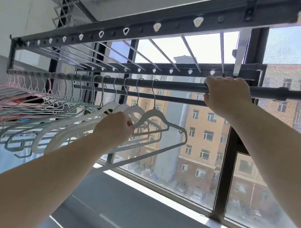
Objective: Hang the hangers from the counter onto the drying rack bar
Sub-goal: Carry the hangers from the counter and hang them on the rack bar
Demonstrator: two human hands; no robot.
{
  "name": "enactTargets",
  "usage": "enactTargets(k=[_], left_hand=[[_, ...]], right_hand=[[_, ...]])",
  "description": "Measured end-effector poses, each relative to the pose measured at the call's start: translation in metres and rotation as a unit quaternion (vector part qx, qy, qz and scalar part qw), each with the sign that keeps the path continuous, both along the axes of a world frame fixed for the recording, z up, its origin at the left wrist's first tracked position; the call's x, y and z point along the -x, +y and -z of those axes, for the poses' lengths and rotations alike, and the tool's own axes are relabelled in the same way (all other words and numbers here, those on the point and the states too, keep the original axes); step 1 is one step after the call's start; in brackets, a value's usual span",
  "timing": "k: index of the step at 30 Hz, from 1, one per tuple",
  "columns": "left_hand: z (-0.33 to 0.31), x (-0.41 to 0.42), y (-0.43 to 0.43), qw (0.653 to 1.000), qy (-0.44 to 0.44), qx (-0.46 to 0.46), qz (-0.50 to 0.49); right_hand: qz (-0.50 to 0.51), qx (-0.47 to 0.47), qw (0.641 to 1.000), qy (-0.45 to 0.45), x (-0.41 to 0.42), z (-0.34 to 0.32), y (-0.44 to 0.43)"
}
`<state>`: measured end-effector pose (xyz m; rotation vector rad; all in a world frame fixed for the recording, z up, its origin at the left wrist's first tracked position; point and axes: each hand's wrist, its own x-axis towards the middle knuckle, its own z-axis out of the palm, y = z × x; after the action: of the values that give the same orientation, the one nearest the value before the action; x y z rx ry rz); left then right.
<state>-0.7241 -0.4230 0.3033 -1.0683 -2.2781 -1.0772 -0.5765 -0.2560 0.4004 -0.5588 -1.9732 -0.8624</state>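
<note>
Fingers point(129, 125) of left hand point(115, 127) curled, pinching shoulder of rightmost pale grey plastic hanger point(155, 117). Hanger's hook over dark round drying rack bar point(167, 85). Right hand point(226, 97) grips same bar just right of that hook, wrapped over top. Row of white, mint and pink hangers point(54, 115) on bar to left, close-packed. Black rack frame point(117, 32) overhead. Window point(203, 146) behind.
</note>
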Motion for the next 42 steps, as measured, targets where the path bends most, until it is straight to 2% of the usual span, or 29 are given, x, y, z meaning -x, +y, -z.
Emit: enactTargets(k=[5,9,12,14,16,19,23,28,32,35,38,42], left_hand=[[0.0,-0.004,-0.002,1.0,0.021,0.004,0.0],[0.001,-0.016,-0.007,0.994,0.1,-0.051,0.003],[0.007,-0.034,-0.006,0.977,0.162,-0.126,0.063],[0.016,-0.05,0.001,0.969,0.163,-0.144,0.118],[0.029,-0.067,0.011,0.965,0.136,-0.144,0.172],[0.053,-0.092,0.035,0.961,0.077,-0.112,0.242],[0.084,-0.135,0.082,0.951,0.002,-0.03,0.308],[0.118,-0.226,0.154,0.921,-0.072,0.017,0.383],[0.149,-0.323,0.213,0.89,-0.11,0.066,0.438],[0.172,-0.394,0.251,0.864,-0.102,0.126,0.477],[0.201,-0.459,0.281,0.842,-0.107,0.175,0.499],[0.242,-0.542,0.306,0.817,-0.119,0.231,0.515]], right_hand=[[0.012,-0.01,1.0,0.012,-0.003,0.004,-0.002],[0.005,-0.039,0.998,0.043,-0.011,0.018,-0.005],[-0.053,-0.115,0.987,0.097,-0.026,0.038,-0.004],[-0.064,-0.163,0.977,0.121,-0.041,0.053,0.0],[-0.051,-0.178,0.978,0.097,-0.059,0.067,0.006],[-0.022,-0.141,0.989,0.035,-0.092,0.087,0.017],[0.025,-0.044,0.999,0.007,-0.156,0.118,0.035],[0.143,0.088,0.985,-0.029,-0.28,0.165,0.066],[0.278,0.141,0.949,-0.047,-0.411,0.206,0.085],[0.37,0.199,0.908,-0.003,-0.51,0.239,0.089],[0.445,0.265,0.854,0.05,-0.6,0.27,0.087],[0.52,0.365,0.758,0.146,-0.701,0.326,0.079]])
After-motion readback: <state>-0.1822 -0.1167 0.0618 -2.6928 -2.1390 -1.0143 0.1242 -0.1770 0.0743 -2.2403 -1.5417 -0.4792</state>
